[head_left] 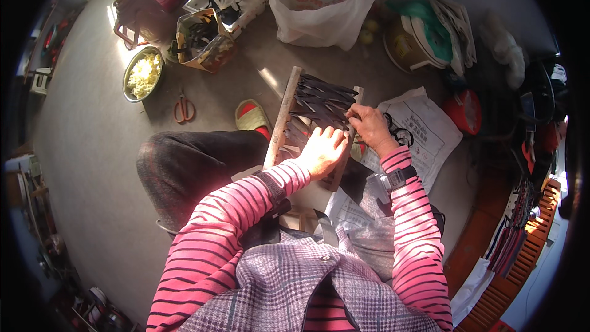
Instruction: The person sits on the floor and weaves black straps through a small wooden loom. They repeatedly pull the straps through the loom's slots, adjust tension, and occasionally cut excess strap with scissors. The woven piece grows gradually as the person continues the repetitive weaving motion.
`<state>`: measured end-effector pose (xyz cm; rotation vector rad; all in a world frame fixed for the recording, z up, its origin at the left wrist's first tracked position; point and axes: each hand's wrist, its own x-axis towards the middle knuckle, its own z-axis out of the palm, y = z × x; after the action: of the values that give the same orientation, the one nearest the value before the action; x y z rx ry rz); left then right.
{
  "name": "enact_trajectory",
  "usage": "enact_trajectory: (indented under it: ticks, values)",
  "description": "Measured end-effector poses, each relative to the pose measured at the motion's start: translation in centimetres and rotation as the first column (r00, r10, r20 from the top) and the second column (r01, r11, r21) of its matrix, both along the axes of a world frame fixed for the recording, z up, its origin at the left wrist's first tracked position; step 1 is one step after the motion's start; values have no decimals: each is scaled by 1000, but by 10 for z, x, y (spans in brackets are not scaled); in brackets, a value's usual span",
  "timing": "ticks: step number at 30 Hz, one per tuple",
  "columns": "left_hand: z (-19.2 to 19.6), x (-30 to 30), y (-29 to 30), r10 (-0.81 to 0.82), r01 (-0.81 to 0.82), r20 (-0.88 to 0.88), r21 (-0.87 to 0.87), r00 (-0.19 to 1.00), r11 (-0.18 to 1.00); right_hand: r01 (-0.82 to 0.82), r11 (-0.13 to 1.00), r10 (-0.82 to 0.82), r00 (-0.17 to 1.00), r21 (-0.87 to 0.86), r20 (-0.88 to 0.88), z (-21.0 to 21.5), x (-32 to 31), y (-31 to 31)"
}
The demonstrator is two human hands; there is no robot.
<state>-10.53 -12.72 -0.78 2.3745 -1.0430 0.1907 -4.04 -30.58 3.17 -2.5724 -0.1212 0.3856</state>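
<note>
A small wooden frame [283,117] stands tilted between my knees. Dark flat strips [321,99] criss-cross between its two wooden rails, densest toward the far end. My left hand [326,151] lies over the nearer part of the frame, its fingers bent together around the right rail area. Just beyond it, my right hand [370,125] pinches at the outer side of that right rail; whatever is between thumb and finger is too small to make out. A loop of thin black cord [402,136] hangs beside my right wrist.
Red-handled scissors [184,109] lie on the floor at left, near a bowl of yellowish pieces [143,75]. An open carton [206,43], a white plastic bag [319,15] and a bucket [410,44] stand farther back. A printed white sack [424,132] spreads at right beside a red container [465,112].
</note>
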Motion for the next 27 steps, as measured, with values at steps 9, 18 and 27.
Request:
enact_trajectory:
  ticks: [9,18,27]
  values:
    - [0,-1,0,5,-5,-11,-18,1000,1000,-37,998,39,998,-51,44,1,-3,4]
    - [10,25,5,93,-89,44,-97,995,991,65,990,-65,998,128,2,-5,-2,-3]
    - [6,32,11,103,-101,70,-36,992,994,94,962,-114,991,255,65,-10,-11,-20]
